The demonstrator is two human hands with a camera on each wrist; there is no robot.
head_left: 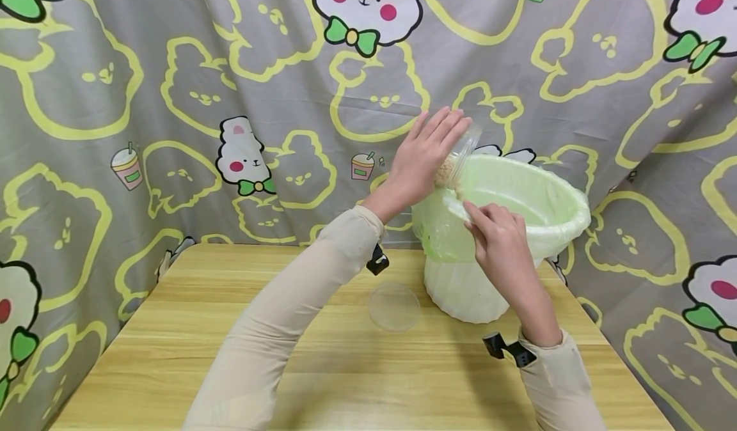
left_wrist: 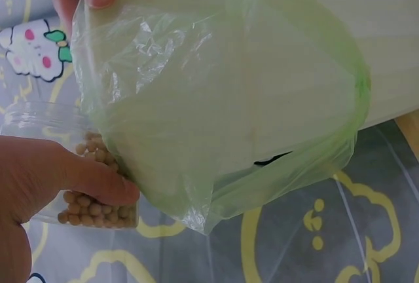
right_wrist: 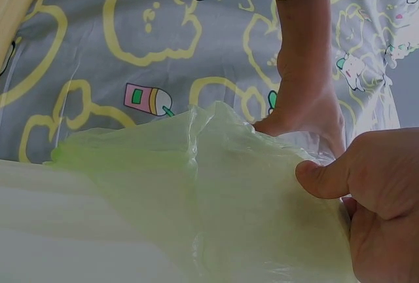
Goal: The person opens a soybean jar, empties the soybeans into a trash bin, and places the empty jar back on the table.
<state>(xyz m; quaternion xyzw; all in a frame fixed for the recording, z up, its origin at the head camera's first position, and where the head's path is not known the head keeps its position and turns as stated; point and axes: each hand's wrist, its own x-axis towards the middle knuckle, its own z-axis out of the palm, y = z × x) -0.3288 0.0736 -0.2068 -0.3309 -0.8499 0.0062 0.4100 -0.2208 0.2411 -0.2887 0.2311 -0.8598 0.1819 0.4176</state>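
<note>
In the head view my left hand grips a clear plastic jar, tilted with its mouth over the left side of a white trash can. Small round beige beans lie along the jar's lower side in the left wrist view. A thin light-green trash bag lines the can and is folded over its rim. My right hand pinches the bag at the near rim, thumb on the outside in the right wrist view. The inside bottom of the can is hidden.
A round clear lid lies flat on the wooden table, left of the can. Behind the table hangs a grey patterned curtain. Both wrists wear small black camera mounts.
</note>
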